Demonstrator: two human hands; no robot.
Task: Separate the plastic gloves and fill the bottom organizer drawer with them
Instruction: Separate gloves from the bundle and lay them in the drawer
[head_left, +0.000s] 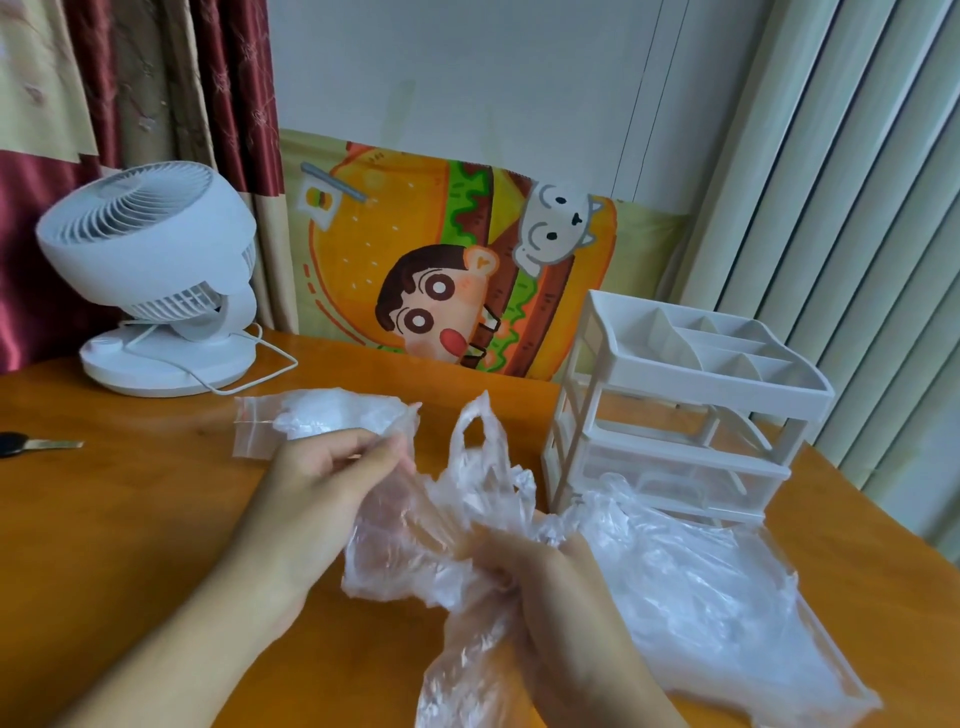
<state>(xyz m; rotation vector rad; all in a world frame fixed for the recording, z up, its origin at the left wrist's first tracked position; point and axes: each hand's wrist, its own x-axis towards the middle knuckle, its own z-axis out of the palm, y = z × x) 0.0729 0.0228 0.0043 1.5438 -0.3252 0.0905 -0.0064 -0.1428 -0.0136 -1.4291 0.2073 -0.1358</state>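
Clear, crinkled plastic gloves (415, 540) hang bunched between my two hands over the wooden table. My left hand (322, 483) pinches the upper edge of one glove. My right hand (540, 587) grips the lower part of the bunch, fingers curled round it. A clear drawer (727, 613) pulled out of the white organizer (680, 410) lies on the table to the right, with loose gloves in it. A zip bag (291, 421) holding more folded gloves lies behind my left hand.
A white desk fan (156, 280) with its cord stands at the back left. A key (36, 445) lies at the left edge. A cartoon burger cushion (447, 260) leans on the wall behind, and vertical blinds hang at the right.
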